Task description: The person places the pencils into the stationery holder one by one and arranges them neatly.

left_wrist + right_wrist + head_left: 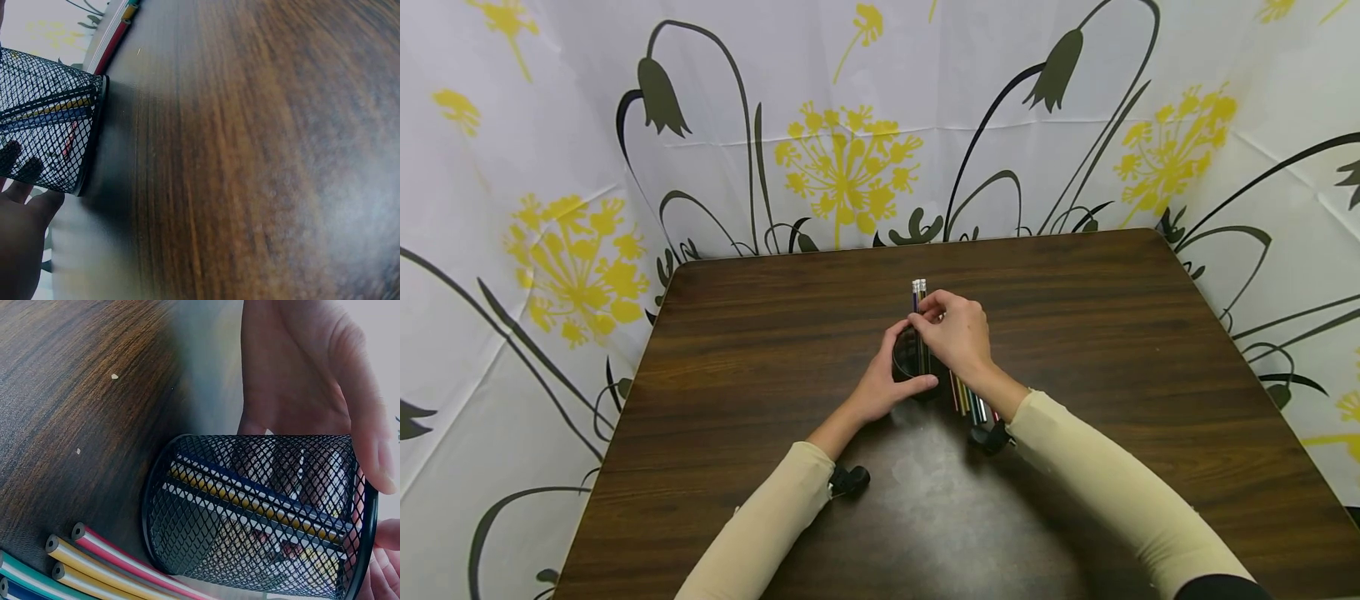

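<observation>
A black mesh pencil cup [187, 540] stands on the table with a few striped pencils [917, 292] inside, their silver ends poking above the rim. My left hand [880, 379] holds the cup from its left side, fingers round the far wall and thumb across the near rim. At the top of the cup, my right hand [958, 333] pinches the pencils just under their silver ends. More striped pencils [125, 565], in red, yellow, green and blue, lie on the table to the right of the cup, partly hidden under the right wrist in the head view.
The dark wood table [760, 350] reaches out on all sides of the hands. Behind it hangs a white curtain [722, 192] with yellow and grey flower prints. Small black wrist cameras [850, 482] sit at the ends of both pale sleeves, close over the tabletop.
</observation>
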Action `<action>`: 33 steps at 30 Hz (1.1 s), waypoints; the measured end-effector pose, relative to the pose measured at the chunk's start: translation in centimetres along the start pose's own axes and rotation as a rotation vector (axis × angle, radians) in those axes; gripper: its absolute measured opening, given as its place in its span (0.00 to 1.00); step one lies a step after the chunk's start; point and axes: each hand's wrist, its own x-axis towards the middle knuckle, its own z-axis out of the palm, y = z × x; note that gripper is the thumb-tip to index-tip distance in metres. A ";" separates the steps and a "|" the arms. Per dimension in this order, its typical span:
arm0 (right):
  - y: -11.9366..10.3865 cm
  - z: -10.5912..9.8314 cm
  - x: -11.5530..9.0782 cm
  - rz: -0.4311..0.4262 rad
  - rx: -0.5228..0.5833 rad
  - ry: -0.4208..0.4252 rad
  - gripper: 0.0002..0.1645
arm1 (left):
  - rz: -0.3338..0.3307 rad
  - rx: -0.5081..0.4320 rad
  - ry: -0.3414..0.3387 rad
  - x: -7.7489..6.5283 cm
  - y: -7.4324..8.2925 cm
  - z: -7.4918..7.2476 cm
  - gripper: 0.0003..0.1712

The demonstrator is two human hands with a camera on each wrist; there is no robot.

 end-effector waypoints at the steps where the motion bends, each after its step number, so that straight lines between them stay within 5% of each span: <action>1: 0.0 0.0 0.0 0.000 -0.002 -0.001 0.08 | 0.001 0.001 0.001 0.0 0.0 0.0 0.51; 11: 0.3 0.2 -0.1 -0.007 -0.008 -0.005 0.08 | -0.004 -0.015 -0.020 0.1 -0.2 -0.1 0.52; 19: 0.5 -0.6 0.1 -0.021 0.032 -0.017 0.08 | -0.012 -0.032 -0.050 -0.7 3.2 -0.6 0.51; 23: 0.9 -1.7 0.6 -0.014 0.104 0.026 0.07 | 0.006 -0.083 -0.053 -0.7 3.2 -0.6 0.51; 28: 2.5 -3.0 1.4 0.062 0.114 0.071 0.08 | 0.019 -0.114 -0.053 -0.6 3.0 -0.7 0.51; 33: 5.2 -3.8 1.5 0.214 0.020 -0.076 0.09 | 0.022 -0.105 -0.061 -0.6 3.1 -0.7 0.51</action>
